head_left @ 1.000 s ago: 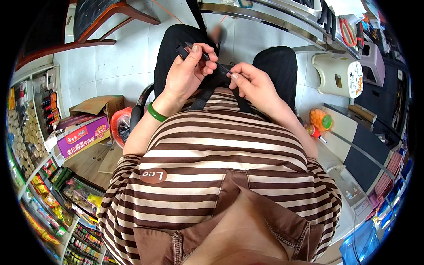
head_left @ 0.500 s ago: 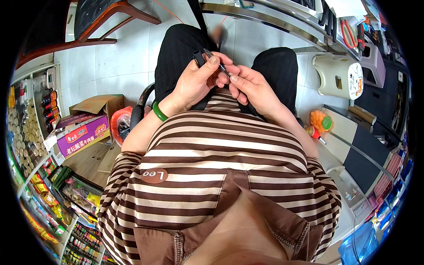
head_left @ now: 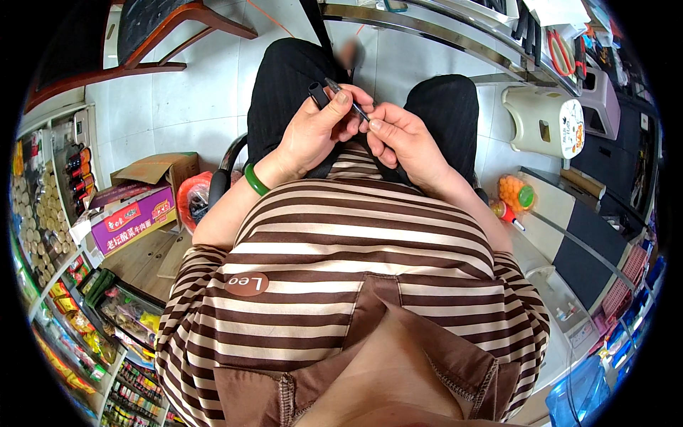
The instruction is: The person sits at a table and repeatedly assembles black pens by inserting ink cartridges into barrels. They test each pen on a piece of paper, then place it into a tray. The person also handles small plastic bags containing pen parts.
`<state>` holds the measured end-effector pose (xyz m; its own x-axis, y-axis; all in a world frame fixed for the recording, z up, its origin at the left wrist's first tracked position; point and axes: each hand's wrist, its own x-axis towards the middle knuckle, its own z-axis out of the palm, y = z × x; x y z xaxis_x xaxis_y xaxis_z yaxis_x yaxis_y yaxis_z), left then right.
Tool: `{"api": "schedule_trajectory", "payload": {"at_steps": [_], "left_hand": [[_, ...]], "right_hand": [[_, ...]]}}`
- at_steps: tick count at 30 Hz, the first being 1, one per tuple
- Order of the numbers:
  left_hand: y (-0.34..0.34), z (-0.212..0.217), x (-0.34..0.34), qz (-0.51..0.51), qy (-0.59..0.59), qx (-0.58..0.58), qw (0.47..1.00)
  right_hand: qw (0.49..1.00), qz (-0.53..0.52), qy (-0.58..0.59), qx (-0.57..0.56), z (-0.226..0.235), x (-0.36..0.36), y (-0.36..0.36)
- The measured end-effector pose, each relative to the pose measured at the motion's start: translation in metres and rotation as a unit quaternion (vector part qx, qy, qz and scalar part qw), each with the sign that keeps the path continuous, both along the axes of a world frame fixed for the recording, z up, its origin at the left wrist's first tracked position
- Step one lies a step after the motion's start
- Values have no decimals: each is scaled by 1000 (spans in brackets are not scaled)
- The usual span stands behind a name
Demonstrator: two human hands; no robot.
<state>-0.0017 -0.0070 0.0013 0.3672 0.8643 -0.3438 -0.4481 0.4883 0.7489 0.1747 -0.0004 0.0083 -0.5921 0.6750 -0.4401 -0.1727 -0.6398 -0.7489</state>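
Note:
My left hand (head_left: 306, 139), with a green bangle (head_left: 256, 180) at the wrist, is closed in front of my lap. A short black tube (head_left: 317, 95) with an open upper end pokes out between its thumb and palm. Beside that tube, a slim dark pen-like stick (head_left: 349, 100) slants down to the right across the left fingers. The thumb and forefinger of my right hand (head_left: 407, 139) pinch around the stick's lower end, so its tip is mostly hidden. Both hands' fingertips nearly meet there.
A metal-framed table (head_left: 427, 35) crosses ahead, with red-handled scissors (head_left: 560, 53) at its right. A pale plastic stool (head_left: 523, 121) stands to the right. At left are a dark wooden chair (head_left: 192, 14), a purple carton (head_left: 139, 220) and stocked shelves (head_left: 46, 206).
The tube and stick have shifted very slightly, and the right fingertips have moved a little along the stick's lower end. Both hands keep their grip.

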Motion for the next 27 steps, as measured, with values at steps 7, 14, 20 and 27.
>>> {"api": "schedule_trajectory", "payload": {"at_steps": [7,14,20,27], "left_hand": [[0,-3,1,0,-12,-15,1000],[1,-1,3,22,-27,-3,999],[1,-2,4,29,-52,-19,998],[1,2,4,4,28,7,1000]], "right_hand": [[997,-3,-57,57,2,-2,-3],[990,14,-81,116,4,-3,-3],[987,10,-71,141,4,-3,-2],[986,19,-94,133,5,-2,-3]]}}
